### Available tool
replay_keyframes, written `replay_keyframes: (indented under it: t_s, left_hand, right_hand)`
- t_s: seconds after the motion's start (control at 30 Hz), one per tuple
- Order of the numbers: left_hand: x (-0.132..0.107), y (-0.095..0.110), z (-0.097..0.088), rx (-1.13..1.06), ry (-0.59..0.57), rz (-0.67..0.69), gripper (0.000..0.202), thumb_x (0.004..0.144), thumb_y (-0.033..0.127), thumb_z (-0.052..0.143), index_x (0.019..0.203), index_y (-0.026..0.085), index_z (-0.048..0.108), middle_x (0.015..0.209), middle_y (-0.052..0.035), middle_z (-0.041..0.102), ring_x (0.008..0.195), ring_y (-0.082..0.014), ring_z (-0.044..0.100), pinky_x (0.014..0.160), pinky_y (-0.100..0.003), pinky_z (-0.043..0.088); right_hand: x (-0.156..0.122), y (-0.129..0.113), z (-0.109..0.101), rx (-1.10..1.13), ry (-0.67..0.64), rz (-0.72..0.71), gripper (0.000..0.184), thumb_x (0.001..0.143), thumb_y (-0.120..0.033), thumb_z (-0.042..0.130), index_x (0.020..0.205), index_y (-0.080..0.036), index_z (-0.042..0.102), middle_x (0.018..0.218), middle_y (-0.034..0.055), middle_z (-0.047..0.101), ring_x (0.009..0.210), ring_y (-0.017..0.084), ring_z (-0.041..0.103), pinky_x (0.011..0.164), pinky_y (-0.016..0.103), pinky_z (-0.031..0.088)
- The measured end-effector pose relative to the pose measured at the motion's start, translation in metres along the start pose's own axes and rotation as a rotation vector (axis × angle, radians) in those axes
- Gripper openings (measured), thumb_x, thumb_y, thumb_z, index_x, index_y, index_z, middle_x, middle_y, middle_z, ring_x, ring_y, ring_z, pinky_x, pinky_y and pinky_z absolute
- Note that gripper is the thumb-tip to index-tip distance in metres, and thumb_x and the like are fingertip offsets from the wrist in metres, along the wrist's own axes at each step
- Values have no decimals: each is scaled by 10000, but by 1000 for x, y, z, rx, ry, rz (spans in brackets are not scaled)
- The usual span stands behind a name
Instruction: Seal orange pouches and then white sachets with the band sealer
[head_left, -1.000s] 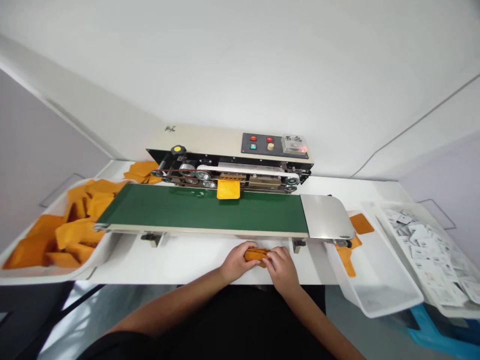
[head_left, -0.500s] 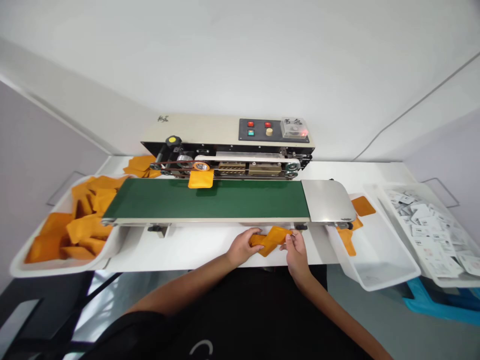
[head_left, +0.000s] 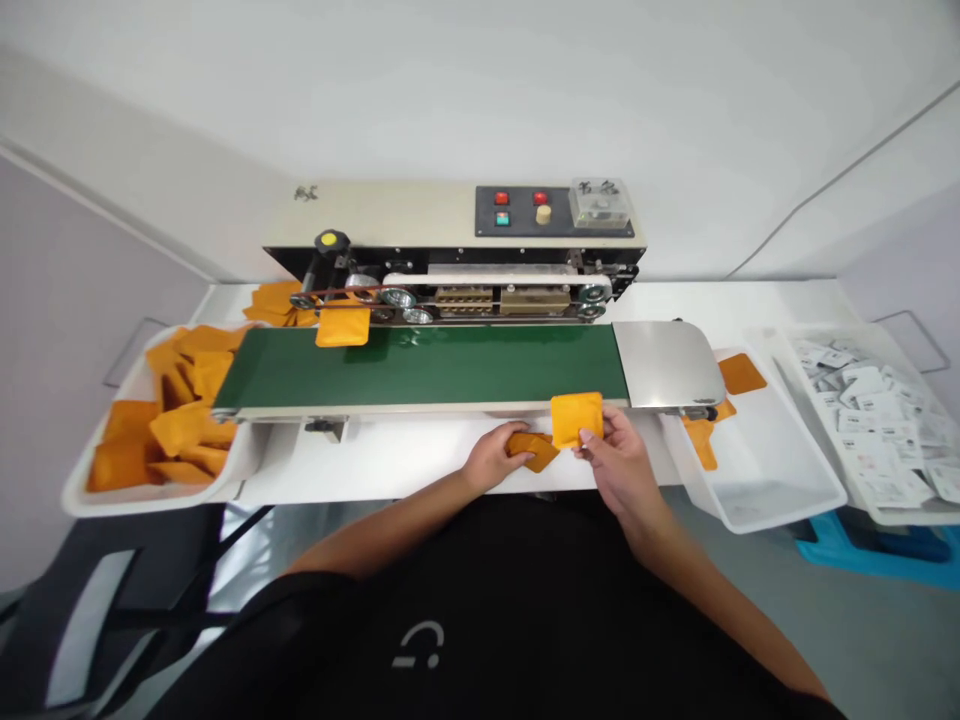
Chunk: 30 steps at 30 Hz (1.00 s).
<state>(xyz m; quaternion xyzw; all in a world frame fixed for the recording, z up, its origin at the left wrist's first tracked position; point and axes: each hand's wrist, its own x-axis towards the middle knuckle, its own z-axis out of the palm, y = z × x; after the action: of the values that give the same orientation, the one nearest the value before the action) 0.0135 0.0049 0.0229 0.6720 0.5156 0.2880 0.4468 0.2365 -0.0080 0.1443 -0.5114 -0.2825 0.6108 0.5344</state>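
Note:
My left hand pinches a small orange pouch on the white table. My right hand holds up a second, square orange pouch, close to the conveyor's front edge. The two pouches lie side by side, and I cannot tell whether they are joined. A third orange pouch lies on the green conveyor belt, just below the band sealer and beyond both hands' reach.
A white tray at left is heaped with orange pouches, and more lie behind it. A steel plate ends the conveyor. On the right stand a white tray with orange pouches at its edge and a bin of white sachets.
The pouch on the belt has moved left. My hands have moved apart, and the right one now lifts its pouch higher, with the pouches less folded together.

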Motion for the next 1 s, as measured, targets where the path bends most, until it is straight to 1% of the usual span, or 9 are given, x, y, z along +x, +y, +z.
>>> replay_keyframes:
  t_s: [0.23, 0.37, 0.47, 0.6, 0.7, 0.77, 0.83, 0.93, 1.0]
  left_hand:
    - [0, 0, -1, -5, -13, 9, 492, 846, 380, 811, 1282, 213, 655, 1266, -101, 738, 1119, -264, 717, 1025, -401, 564]
    - [0, 0, -2, 7, -10, 24, 475, 846, 372, 808, 1266, 204, 664, 1236, -98, 742, 1096, -260, 716, 1020, -401, 562]
    - [0, 0, -2, 1, -22, 30, 458, 849, 359, 802, 1261, 209, 671, 1229, -92, 744, 1101, -257, 714, 1025, -396, 559]
    - [1, 1, -3, -11, -29, 23, 434, 850, 355, 801, 1242, 216, 678, 1225, -87, 745, 1098, -256, 714, 1024, -396, 558]
    - [0, 3, -3, -20, -8, 16, 419, 849, 347, 800, 1227, 214, 680, 1213, -86, 748, 1083, -253, 716, 1008, -393, 564]
    - [1, 3, -3, -25, 0, 14, 419, 847, 352, 799, 1225, 216, 679, 1200, -81, 750, 1071, -250, 717, 995, -387, 568]
    - [1, 3, -3, -30, -3, 19, 420, 844, 363, 800, 1220, 218, 680, 1187, -77, 752, 1064, -247, 716, 984, -382, 569]
    - [2, 2, -3, -32, -8, 22, 423, 839, 375, 803, 1214, 221, 683, 1187, -74, 751, 1056, -244, 716, 984, -379, 566]
    - [2, 1, -3, -34, -11, 17, 423, 838, 375, 803, 1213, 219, 682, 1193, -75, 748, 1055, -244, 717, 983, -378, 564]
  right_hand:
    - [15, -44, 4, -6, 52, -120, 457, 732, -352, 911, 1063, -188, 643, 942, 21, 728, 647, 97, 665, 611, 227, 584]
    - [34, -59, -1, -1, 29, -102, 432, 762, -382, 876, 1069, -185, 645, 877, 18, 724, 612, 104, 656, 557, 216, 563]
    - [51, -73, -10, 16, 49, -68, 356, 781, -332, 844, 1025, -182, 633, 806, 16, 703, 595, 116, 653, 539, 215, 556]
    - [63, -93, -20, 89, 131, -134, 267, 775, -201, 810, 925, -188, 590, 932, 34, 716, 750, 135, 707, 601, 218, 592]
    - [63, -99, -24, 101, 194, -189, 404, 745, -100, 804, 1050, -234, 578, 913, -1, 690, 761, 137, 715, 598, 217, 596]
    - [62, -100, -26, 85, 216, -181, 599, 733, -65, 800, 1225, -297, 549, 952, -16, 693, 758, 145, 730, 607, 243, 614]
    - [63, -101, -26, 66, 227, -145, 669, 738, -68, 786, 1305, -321, 538, 1018, -3, 708, 772, 160, 747, 622, 276, 633]
    - [69, -104, -26, 52, 308, -95, 407, 808, -128, 721, 1190, -239, 634, 1049, 50, 731, 830, 199, 767, 652, 323, 655]
    - [77, -107, -26, 39, 382, -105, 213, 860, -151, 672, 1071, -174, 682, 1021, 87, 739, 842, 201, 765, 650, 303, 649]
